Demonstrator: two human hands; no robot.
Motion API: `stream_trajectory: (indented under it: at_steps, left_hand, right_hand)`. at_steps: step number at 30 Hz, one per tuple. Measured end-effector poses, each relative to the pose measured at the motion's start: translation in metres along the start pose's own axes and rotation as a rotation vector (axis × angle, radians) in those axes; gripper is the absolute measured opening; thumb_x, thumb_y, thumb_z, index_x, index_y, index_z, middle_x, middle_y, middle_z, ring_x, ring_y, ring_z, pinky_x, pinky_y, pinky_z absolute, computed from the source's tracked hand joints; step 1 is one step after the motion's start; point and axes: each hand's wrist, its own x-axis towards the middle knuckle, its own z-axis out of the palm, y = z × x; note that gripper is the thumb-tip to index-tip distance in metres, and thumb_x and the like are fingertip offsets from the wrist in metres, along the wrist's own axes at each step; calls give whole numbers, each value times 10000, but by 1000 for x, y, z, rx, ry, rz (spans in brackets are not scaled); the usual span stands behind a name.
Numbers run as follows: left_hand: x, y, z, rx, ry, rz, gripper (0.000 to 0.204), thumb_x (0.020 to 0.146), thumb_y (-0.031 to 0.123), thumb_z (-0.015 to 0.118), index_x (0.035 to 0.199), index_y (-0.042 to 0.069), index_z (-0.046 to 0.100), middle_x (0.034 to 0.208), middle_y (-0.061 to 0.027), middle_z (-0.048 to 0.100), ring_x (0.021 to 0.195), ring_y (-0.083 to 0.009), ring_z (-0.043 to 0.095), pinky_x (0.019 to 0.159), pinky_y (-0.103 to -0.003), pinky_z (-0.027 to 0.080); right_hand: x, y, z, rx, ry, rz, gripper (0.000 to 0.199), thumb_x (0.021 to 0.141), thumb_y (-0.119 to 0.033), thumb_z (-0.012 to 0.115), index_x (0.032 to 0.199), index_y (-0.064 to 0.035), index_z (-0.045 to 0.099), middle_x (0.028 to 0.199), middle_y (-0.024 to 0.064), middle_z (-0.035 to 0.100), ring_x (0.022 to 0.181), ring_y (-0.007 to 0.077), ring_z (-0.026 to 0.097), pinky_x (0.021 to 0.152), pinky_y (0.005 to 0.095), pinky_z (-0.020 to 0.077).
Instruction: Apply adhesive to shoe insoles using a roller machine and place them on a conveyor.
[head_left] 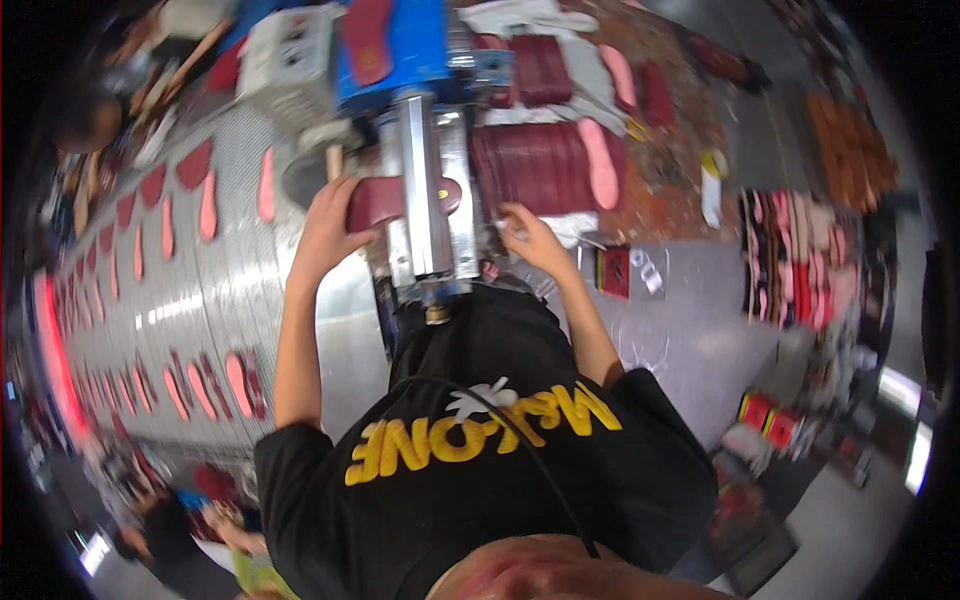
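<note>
A maroon insole lies across the machine, passing beneath its long shiny metal bar, with its rounded end and a small gold mark showing on the right. My left hand has the insole's left end between thumb and fingers. To the right of the machine, my right hand is open, its fingers slightly bent and apart with nothing visible in them. Just beyond it rests a row of tightly packed maroon pieces, with a pink insole on top.
A ribbed metal conveyor on the left carries rows of pink and maroon insoles. Behind the bar stand a blue machine body and a grey box. Bundled pieces are stacked at right. Other people are at the left edge.
</note>
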Motion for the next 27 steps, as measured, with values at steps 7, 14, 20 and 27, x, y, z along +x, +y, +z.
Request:
stream_trajectory:
  at_steps: [7, 14, 20, 27]
  left_hand:
    - [-44, -87, 11, -44, 11, -131, 804, 572, 138, 804, 1285, 79, 436, 1236, -136, 503, 1134, -320, 465, 935, -404, 406]
    - [-173, -82, 89, -1783, 199, -616, 678, 750, -14, 639, 1357, 65, 349, 1196, -79, 549, 1054, -194, 550, 915, -344, 449]
    - [-253, -49, 150, -2164, 951, -628, 514, 785, -8, 590, 1263, 73, 419, 1213, -92, 544, 1114, -260, 543, 943, -456, 446]
    - [-354, -106, 167, -2048, 1833, -597, 285, 836, 122, 570, 1096, 23, 510, 1170, -144, 550, 1138, -288, 509, 1027, -487, 361]
  right_hand:
    - [-38, 140, 27, -12, -266, 259, 212, 809, -56, 556, 1011, 3, 580, 793, 32, 601, 735, 99, 561, 650, 259, 466]
    - [-63, 224, 31, -108, -421, 426, 175, 813, -87, 553, 934, 26, 610, 777, 47, 624, 738, 136, 568, 698, 285, 460]
    - [-47, 204, 18, -329, -620, 301, 193, 818, -78, 535, 959, 24, 619, 804, 75, 648, 727, 165, 606, 691, 284, 477]
    - [-15, 168, 33, -168, -656, 584, 179, 807, -74, 540, 939, 13, 623, 795, 81, 654, 674, 154, 620, 580, 269, 485]
